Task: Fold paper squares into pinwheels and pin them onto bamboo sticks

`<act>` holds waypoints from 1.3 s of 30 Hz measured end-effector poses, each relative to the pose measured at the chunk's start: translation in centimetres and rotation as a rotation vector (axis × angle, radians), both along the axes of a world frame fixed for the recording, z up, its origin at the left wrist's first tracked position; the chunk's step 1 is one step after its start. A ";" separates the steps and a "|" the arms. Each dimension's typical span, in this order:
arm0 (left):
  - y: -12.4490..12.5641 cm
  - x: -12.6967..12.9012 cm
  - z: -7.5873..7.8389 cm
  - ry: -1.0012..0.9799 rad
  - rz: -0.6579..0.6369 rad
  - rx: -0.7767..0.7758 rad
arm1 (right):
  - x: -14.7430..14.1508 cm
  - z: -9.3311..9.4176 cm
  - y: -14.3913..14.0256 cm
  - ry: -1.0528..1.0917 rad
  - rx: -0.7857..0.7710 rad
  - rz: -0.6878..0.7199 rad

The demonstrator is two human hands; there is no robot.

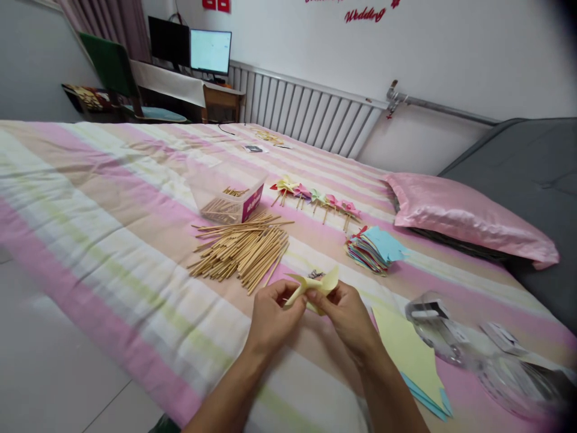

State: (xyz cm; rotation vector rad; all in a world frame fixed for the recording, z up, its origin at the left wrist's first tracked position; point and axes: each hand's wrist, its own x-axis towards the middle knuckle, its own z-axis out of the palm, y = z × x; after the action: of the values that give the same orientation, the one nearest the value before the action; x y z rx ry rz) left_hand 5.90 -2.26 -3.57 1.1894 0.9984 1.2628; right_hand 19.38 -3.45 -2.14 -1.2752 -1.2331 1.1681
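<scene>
Two bare hands, the left hand point(273, 314) and the right hand point(354, 316), come together in the head view, pinching a piece of folded yellow paper point(313, 284) above a striped bed point(135, 240), apparently to keep its folds from springing open. Wooden sticks point(243, 249) lie within easy reach; yellow sheets point(403, 346) rest near the right hand. Pinwheels point(315, 201) lie in a row farther off, likely to avoid crushing. Small dark pieces point(316, 274) behind the paper are hard to identify.
</scene>
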 end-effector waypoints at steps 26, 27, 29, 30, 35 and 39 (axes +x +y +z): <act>1.6 -2.4 -0.3 0.852 0.358 0.218 | 2.3 0.9 0.2 0.134 -0.038 -0.133; 1.7 -2.3 -0.4 0.989 0.366 0.198 | 2.5 1.0 0.1 0.144 -0.035 -0.136; 1.8 -2.0 -0.6 1.188 0.346 0.136 | 2.8 1.3 0.1 0.168 -0.033 -0.142; 1.9 -1.8 -0.7 1.252 0.332 0.110 | 2.9 1.4 0.0 0.182 -0.033 -0.144; 2.2 -1.0 -0.9 1.345 0.300 0.056 | 3.5 2.0 -0.1 0.223 -0.011 -0.140; 2.2 -1.0 -0.8 1.326 0.306 0.084 | 3.9 2.2 -0.1 0.205 -0.010 -0.130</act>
State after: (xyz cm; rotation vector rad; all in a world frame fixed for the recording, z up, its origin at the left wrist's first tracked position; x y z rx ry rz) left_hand 4.85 -0.10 -4.38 2.0363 2.1307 0.5983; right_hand 23.32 -3.57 0.03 -1.1921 -0.9812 1.1795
